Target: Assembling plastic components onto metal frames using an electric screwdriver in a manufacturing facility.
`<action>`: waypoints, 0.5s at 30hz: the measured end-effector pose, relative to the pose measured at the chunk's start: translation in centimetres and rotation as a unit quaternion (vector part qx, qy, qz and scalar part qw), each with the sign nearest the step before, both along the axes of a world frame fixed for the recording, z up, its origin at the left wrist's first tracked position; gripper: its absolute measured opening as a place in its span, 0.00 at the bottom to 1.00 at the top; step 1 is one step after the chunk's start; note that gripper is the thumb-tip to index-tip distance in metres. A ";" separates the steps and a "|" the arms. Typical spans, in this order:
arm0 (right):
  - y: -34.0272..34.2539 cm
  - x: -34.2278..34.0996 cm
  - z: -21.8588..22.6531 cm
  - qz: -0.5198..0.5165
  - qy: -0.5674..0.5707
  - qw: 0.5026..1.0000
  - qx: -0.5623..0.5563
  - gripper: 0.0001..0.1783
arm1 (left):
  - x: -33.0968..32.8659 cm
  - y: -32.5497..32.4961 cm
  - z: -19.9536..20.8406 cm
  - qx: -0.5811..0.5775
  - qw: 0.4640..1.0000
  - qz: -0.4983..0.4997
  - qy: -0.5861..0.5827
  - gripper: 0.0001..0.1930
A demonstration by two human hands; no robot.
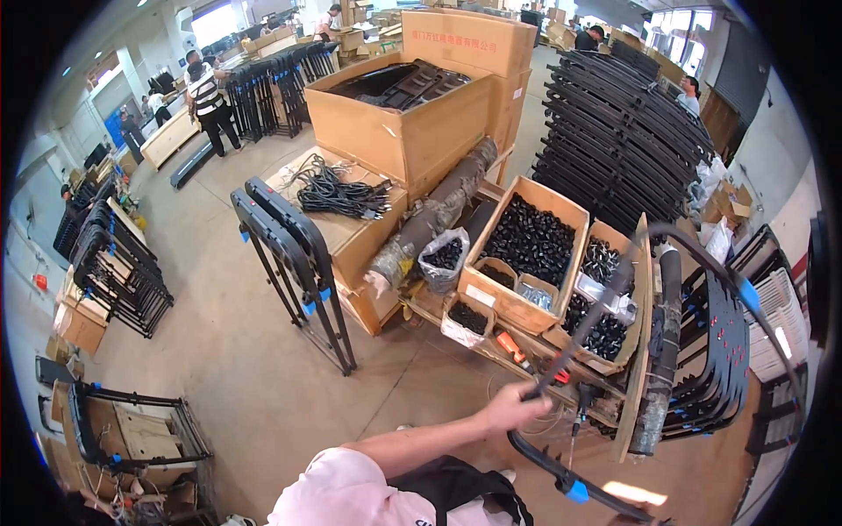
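Note:
My left hand (517, 408) is closed around a black tubular metal frame (605, 307) to my right. The bar rises from my fist, bends at a rounded corner and runs down along the right side. Bits of blue tape stick to it at the upper right and the lower part. My right hand is not in view. Just beyond my left hand, an orange-handled tool (511, 346) and a power screwdriver (582, 401) are at the bench edge. Past them stands a wooden box (481, 298) full of small black plastic parts.
Two upright black frames (281, 223) stand left of the bench. Coiled black cables (338, 188) lie on a carton beside a large open cardboard box (355, 127). A tall stack of black frames (614, 131) stands behind. A wrapped roll (662, 351) leans at the right. Other people work in the background.

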State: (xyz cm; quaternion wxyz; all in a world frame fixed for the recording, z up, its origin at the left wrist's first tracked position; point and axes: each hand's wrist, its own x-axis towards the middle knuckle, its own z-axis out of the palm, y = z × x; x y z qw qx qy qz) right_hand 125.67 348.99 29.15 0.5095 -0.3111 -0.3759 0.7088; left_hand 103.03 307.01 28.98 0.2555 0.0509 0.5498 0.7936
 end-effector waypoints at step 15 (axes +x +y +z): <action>2.8 -14.8 5.0 0.169 -0.041 0.982 0.076 0.13 | -19.3 -27.5 -9.8 -0.327 0.872 0.363 -0.041 0.19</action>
